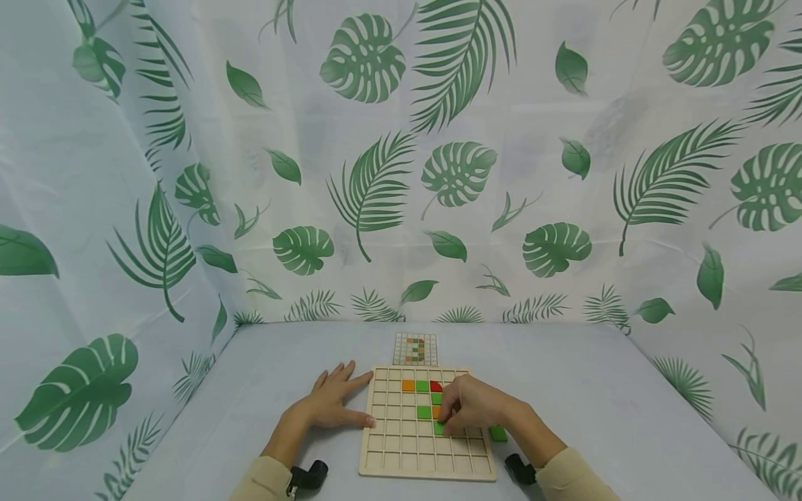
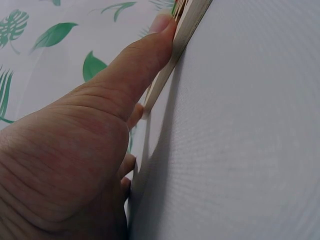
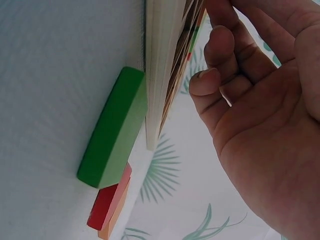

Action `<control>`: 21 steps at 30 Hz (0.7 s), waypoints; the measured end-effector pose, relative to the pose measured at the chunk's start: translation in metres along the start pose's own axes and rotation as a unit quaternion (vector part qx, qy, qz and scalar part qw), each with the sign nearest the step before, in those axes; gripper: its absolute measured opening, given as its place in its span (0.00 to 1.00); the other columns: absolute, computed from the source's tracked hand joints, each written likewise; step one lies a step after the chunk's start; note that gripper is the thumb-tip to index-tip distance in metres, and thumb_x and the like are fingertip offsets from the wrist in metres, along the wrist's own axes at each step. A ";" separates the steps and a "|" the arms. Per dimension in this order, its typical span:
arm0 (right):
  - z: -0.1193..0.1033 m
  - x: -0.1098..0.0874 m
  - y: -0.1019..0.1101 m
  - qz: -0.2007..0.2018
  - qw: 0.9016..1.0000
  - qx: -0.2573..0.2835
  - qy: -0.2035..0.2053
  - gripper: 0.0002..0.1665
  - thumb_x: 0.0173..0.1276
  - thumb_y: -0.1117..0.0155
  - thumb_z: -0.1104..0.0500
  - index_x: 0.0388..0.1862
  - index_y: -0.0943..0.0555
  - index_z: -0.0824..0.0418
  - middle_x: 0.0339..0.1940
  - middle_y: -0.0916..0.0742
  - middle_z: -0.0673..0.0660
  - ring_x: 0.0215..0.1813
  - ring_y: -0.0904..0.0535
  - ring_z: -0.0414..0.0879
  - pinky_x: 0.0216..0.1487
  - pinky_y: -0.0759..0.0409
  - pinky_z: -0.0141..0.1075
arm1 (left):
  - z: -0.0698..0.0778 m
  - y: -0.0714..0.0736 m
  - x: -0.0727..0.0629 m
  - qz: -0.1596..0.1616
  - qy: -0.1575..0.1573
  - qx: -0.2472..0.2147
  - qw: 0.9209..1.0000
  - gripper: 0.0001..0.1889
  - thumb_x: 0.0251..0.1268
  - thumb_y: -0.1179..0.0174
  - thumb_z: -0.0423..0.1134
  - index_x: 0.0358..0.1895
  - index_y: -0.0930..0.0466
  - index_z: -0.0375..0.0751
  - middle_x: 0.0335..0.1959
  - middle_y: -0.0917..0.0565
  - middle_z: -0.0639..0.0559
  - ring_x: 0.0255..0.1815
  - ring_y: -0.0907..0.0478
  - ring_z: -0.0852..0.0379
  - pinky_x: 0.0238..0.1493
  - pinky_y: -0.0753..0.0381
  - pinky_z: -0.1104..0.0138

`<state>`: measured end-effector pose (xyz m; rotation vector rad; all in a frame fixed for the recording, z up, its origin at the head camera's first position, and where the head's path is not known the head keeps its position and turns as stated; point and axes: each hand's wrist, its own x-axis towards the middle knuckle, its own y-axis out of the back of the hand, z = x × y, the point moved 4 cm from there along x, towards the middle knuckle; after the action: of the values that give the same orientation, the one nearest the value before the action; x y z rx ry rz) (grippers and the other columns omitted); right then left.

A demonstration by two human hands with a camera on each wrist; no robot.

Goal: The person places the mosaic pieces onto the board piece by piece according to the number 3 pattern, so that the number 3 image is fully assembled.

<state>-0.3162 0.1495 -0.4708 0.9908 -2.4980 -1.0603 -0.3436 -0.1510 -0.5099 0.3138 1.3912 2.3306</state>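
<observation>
A wooden grid board lies flat, with several coloured tiles set in its cells: an orange tile, a green tile and a red tile run along an upper row. My left hand rests at the board's left side with fingers spread, its thumb touching the edge. Over the board's right half, my right hand pinches a green tile at a lower cell with thumb and index finger. In the right wrist view those fingertips are out of frame; the other fingers are curled.
Right of the board, a loose green tile lies on the table near a red tile and an orange tile. A small patterned grid card lies behind the board. A leaf-printed cloth hangs behind the table.
</observation>
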 end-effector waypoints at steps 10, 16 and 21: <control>0.001 0.000 0.001 -0.001 1.000 0.001 -0.003 0.08 0.54 0.16 0.64 0.31 0.06 0.52 0.32 0.10 0.46 0.30 0.22 0.34 0.30 0.22 0.27 | 0.011 0.007 -0.005 -0.009 0.002 0.015 1.000 0.54 0.52 0.30 0.73 0.82 0.38 0.56 0.86 0.49 0.35 0.86 0.56 0.32 0.82 0.62 0.33; 0.006 -0.002 0.007 0.007 1.000 -0.011 0.004 0.06 0.57 0.17 0.59 0.32 0.06 0.48 0.32 0.09 0.45 0.32 0.21 0.35 0.34 0.21 0.28 | 0.011 0.007 -0.005 -0.010 0.004 0.018 1.000 0.53 0.53 0.30 0.73 0.82 0.38 0.58 0.86 0.49 0.36 0.86 0.56 0.32 0.83 0.61 0.34; 0.009 -0.006 0.013 0.019 1.000 -0.018 0.016 0.06 0.58 0.18 0.59 0.35 0.06 0.50 0.31 0.10 0.44 0.31 0.23 0.34 0.33 0.22 0.28 | 0.011 0.008 -0.004 -0.011 0.004 0.018 1.000 0.53 0.53 0.30 0.73 0.82 0.38 0.57 0.86 0.49 0.35 0.86 0.56 0.32 0.83 0.62 0.34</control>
<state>-0.3224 0.1649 -0.4674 0.9396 -2.4545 -1.0658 -0.3371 -0.1473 -0.4978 0.2974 1.4340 2.2950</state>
